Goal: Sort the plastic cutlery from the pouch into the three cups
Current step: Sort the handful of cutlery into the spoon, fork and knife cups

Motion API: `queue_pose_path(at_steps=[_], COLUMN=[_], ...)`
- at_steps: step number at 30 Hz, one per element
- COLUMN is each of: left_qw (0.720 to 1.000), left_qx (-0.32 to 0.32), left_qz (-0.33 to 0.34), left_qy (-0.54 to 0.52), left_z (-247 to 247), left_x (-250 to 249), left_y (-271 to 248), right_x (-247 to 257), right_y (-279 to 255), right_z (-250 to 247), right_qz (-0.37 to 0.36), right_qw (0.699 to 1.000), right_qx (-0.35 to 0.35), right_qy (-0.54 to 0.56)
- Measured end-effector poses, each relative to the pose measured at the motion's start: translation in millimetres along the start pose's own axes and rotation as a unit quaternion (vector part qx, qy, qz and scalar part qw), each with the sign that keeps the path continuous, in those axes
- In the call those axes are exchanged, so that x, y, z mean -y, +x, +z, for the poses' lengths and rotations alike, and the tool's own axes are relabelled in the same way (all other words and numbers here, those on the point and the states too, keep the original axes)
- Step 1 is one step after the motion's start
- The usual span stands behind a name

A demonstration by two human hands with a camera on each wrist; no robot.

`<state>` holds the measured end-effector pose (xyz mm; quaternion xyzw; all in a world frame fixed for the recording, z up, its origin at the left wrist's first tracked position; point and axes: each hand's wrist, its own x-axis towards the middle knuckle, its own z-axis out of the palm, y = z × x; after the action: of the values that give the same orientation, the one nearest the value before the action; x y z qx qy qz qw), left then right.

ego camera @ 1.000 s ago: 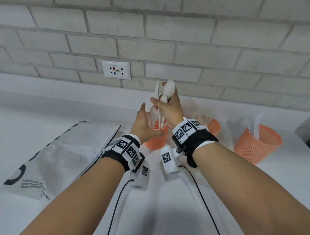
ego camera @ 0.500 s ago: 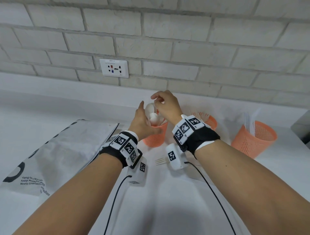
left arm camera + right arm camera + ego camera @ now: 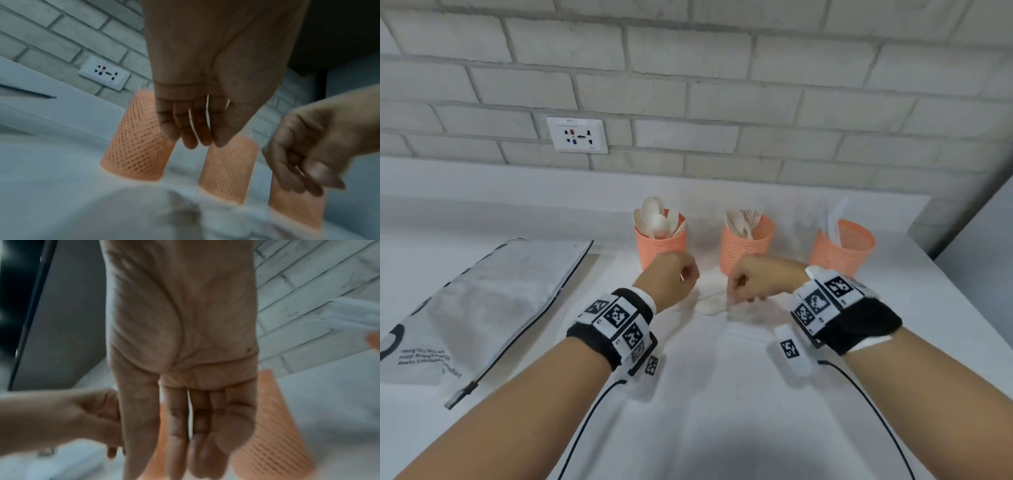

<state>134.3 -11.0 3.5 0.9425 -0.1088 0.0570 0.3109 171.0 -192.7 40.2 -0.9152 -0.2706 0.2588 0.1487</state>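
Three orange mesh cups stand in a row by the wall: the left cup [image 3: 659, 248] holds white spoons [image 3: 655, 219], the middle cup [image 3: 746, 248] forks, the right cup [image 3: 840, 251] knives. The grey pouch [image 3: 482, 308] lies flat at the left. My left hand [image 3: 674, 279] hangs in front of the left cup with relaxed fingers and holds nothing. My right hand [image 3: 751, 286] is low in front of the middle cup, its fingers pointing down beside a white spoon [image 3: 709, 305] lying on the table. In the right wrist view the fingers [image 3: 179, 434] are straight and empty.
A white brick wall with a socket [image 3: 577, 134] runs behind the cups above a raised ledge. A grey panel [image 3: 976, 260] stands at the far right. Cables trail from both wristbands over the white table [image 3: 722, 411].
My right hand lowered the spoons into the left cup and let go. My left hand released that cup. Both hands have dropped to the table in front of the cups.
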Motion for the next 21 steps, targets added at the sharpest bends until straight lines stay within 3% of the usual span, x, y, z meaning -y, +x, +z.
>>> queue_pose_path(at_steps=[3, 8, 16, 21], left_qw=[0.983, 0.934, 0.933, 0.964], left_qx=[0.103, 0.218, 0.230, 0.161], left_qz=[-0.084, -0.158, -0.140, -0.185], left_qy=[0.124, 0.236, 0.238, 0.104], left_z=[22, 31, 20, -12], left_x=[8, -2, -18, -22], left_y=[4, 5, -6, -13], right_x=[-20, -31, -24, -35], right_y=[-6, -10, -33, -48], right_z=[32, 67, 77, 55], right_qz=[0.072, 0.097, 0.074, 0.021], right_qw=[0.992, 0.990, 0.992, 0.999], right_qx=[0.008, -0.060, -0.028, -0.027], right_qy=[-0.100, -0.083, -0.097, -0.004])
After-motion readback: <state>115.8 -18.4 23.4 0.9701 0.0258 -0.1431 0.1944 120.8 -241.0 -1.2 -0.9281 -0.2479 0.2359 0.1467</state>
